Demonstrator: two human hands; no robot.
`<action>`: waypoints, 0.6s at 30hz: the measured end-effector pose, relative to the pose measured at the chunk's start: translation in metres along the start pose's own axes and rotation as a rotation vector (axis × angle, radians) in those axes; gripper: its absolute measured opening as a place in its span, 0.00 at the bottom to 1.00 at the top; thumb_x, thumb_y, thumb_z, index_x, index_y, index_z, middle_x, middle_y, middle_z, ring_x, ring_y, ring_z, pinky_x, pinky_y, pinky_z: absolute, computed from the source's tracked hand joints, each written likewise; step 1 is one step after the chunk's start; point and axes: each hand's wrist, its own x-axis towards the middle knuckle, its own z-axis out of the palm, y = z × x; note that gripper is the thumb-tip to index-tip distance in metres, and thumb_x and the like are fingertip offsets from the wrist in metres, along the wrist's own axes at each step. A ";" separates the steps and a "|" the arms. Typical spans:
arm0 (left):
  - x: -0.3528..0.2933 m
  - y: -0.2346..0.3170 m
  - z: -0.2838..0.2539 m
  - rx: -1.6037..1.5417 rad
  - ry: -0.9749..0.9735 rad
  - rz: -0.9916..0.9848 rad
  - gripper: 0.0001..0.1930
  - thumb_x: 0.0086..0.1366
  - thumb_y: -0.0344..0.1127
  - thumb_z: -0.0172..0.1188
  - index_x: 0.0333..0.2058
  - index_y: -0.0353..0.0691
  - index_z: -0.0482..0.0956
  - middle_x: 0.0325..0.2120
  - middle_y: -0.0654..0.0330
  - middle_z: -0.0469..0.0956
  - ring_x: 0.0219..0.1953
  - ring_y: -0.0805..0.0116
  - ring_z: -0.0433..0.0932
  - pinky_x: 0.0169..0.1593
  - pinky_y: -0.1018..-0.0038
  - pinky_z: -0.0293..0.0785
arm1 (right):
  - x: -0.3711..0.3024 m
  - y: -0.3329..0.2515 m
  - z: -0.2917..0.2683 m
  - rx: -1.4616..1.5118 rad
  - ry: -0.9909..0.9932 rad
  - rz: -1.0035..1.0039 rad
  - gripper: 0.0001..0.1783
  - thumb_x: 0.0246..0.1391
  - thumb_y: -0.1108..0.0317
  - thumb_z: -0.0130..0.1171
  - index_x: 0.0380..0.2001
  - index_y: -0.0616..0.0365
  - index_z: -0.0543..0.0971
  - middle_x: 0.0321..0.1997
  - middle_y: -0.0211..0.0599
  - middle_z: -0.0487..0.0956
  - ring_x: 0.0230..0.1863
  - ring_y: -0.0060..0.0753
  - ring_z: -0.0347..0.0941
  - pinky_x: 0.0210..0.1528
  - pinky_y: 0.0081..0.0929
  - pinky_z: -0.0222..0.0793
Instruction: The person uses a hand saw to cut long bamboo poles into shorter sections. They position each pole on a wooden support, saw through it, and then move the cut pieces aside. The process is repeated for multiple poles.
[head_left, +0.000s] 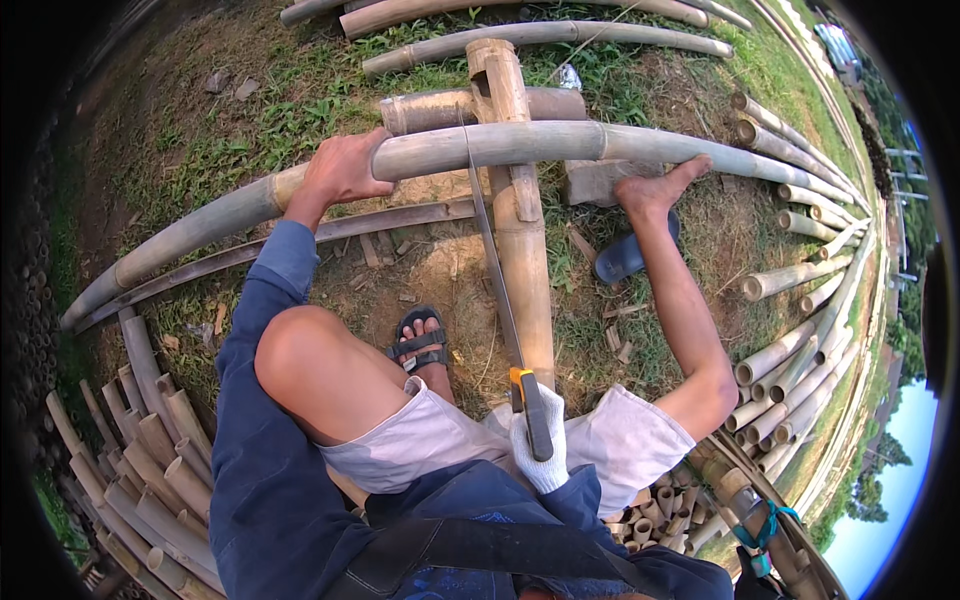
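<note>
A long grey-green bamboo pole (545,143) lies crosswise in front of me, resting over an upright-pointing bamboo post (523,290). My left hand (345,168), bare, is wrapped round the pole left of the saw. In a white glove, my right hand (543,440) grips the black and orange handle of a handsaw (497,270) close to my lap. The saw's blade runs away from me, its far part against the pole just left of the post. My bare right foot (655,190) presses on the pole further right.
A short bamboo piece (425,112) lies crosswise behind the pole, and a stone block (595,183) sits under it. A blue sandal (640,250) lies by my right foot. Cut bamboo (150,450) is stacked at left; more poles (780,280) lie at right.
</note>
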 end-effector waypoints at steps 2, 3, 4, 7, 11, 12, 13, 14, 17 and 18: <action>-0.005 0.007 0.008 -0.025 -0.037 0.002 0.43 0.50 0.58 0.75 0.64 0.46 0.80 0.45 0.44 0.90 0.48 0.42 0.89 0.56 0.49 0.84 | 0.047 -0.013 0.020 0.109 0.102 0.053 0.34 0.63 0.84 0.61 0.71 0.64 0.66 0.66 0.43 0.75 0.68 0.37 0.75 0.75 0.32 0.67; 0.039 0.004 -0.033 0.023 0.093 0.050 0.42 0.50 0.58 0.75 0.64 0.47 0.80 0.45 0.44 0.90 0.48 0.42 0.89 0.55 0.48 0.84 | 0.162 -0.005 0.029 0.220 0.227 -0.120 0.31 0.65 0.81 0.62 0.69 0.63 0.68 0.64 0.44 0.76 0.65 0.37 0.77 0.71 0.30 0.69; 0.035 0.010 -0.019 0.001 0.070 0.058 0.42 0.51 0.59 0.75 0.63 0.47 0.80 0.45 0.45 0.90 0.47 0.42 0.89 0.55 0.48 0.84 | 0.207 -0.002 0.032 0.148 0.244 -0.249 0.27 0.65 0.79 0.63 0.66 0.62 0.71 0.61 0.44 0.77 0.62 0.38 0.77 0.68 0.29 0.72; 0.032 0.019 -0.008 0.003 0.048 0.072 0.42 0.51 0.59 0.76 0.63 0.48 0.80 0.45 0.45 0.90 0.47 0.41 0.89 0.54 0.49 0.84 | 0.260 -0.010 0.044 0.095 0.393 -0.317 0.25 0.67 0.74 0.66 0.64 0.59 0.72 0.55 0.43 0.81 0.55 0.36 0.81 0.59 0.31 0.77; 0.016 0.001 -0.011 0.026 0.023 0.023 0.43 0.51 0.59 0.75 0.64 0.48 0.79 0.46 0.44 0.90 0.48 0.41 0.89 0.54 0.48 0.84 | 0.164 -0.020 0.040 0.244 0.248 -0.166 0.29 0.66 0.74 0.68 0.68 0.59 0.73 0.58 0.43 0.83 0.58 0.34 0.82 0.62 0.30 0.76; 0.019 0.007 -0.014 0.019 0.016 0.030 0.42 0.51 0.59 0.75 0.64 0.47 0.79 0.46 0.44 0.90 0.48 0.41 0.89 0.54 0.48 0.83 | 0.111 -0.011 0.033 0.178 0.268 -0.165 0.31 0.65 0.77 0.67 0.70 0.61 0.72 0.61 0.45 0.81 0.62 0.36 0.81 0.66 0.30 0.74; 0.014 0.006 -0.013 0.009 -0.001 0.015 0.42 0.51 0.59 0.75 0.64 0.47 0.79 0.46 0.44 0.90 0.48 0.41 0.89 0.54 0.47 0.83 | 0.058 -0.017 0.022 0.110 0.215 -0.129 0.32 0.64 0.80 0.64 0.71 0.64 0.71 0.64 0.48 0.79 0.65 0.40 0.79 0.69 0.32 0.72; 0.016 0.009 -0.012 -0.011 0.010 0.018 0.42 0.51 0.58 0.75 0.63 0.47 0.79 0.47 0.44 0.90 0.48 0.40 0.89 0.54 0.48 0.83 | 0.006 -0.004 0.019 -0.033 0.195 -0.072 0.34 0.63 0.80 0.64 0.71 0.63 0.70 0.65 0.48 0.78 0.65 0.42 0.80 0.69 0.34 0.72; 0.015 0.019 -0.019 -0.020 -0.031 -0.002 0.41 0.50 0.57 0.74 0.63 0.46 0.79 0.46 0.43 0.90 0.48 0.40 0.89 0.55 0.48 0.83 | -0.042 -0.018 -0.005 0.041 0.128 0.053 0.36 0.62 0.80 0.64 0.72 0.64 0.68 0.64 0.49 0.77 0.65 0.45 0.79 0.70 0.35 0.72; 0.013 0.014 -0.017 -0.016 -0.005 0.002 0.42 0.50 0.56 0.74 0.63 0.47 0.79 0.45 0.44 0.90 0.47 0.40 0.89 0.55 0.48 0.83 | -0.029 -0.014 -0.001 0.049 0.117 0.048 0.35 0.62 0.81 0.64 0.72 0.64 0.68 0.66 0.50 0.76 0.67 0.44 0.77 0.72 0.35 0.70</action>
